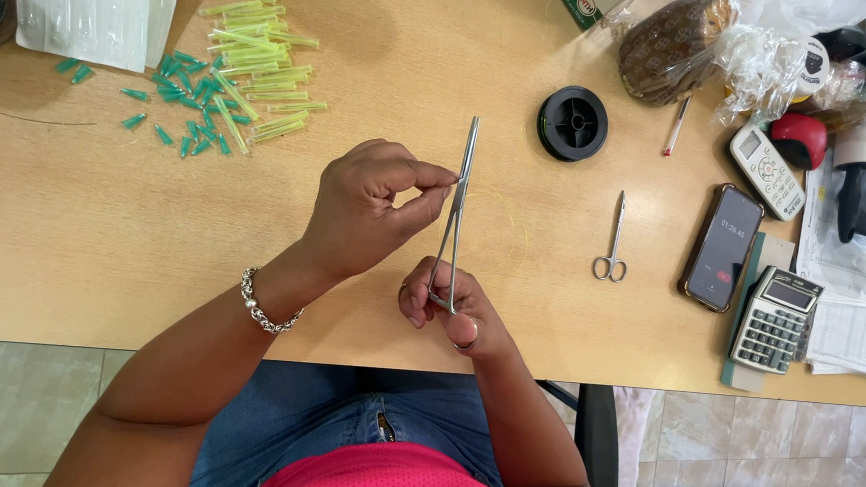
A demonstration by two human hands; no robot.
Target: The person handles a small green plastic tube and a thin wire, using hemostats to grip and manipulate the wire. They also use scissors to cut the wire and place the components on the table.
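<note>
A pale wooden counter (72,252) fills the view. At its centre, slim metal forceps (455,210) stand tips toward 12 o'clock, ring handles gripped by the right hand (449,315). The left hand (370,210), wrist bent, pinches beside the shaft, perhaps on fine thread. Small scissors (613,239) lie at 3 o'clock, a black spool (573,124) at 1 o'clock.

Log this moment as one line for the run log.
right hand: holds forceps by rings | left hand: pinches at forceps shaft | nearby: scissors, black spool
</note>
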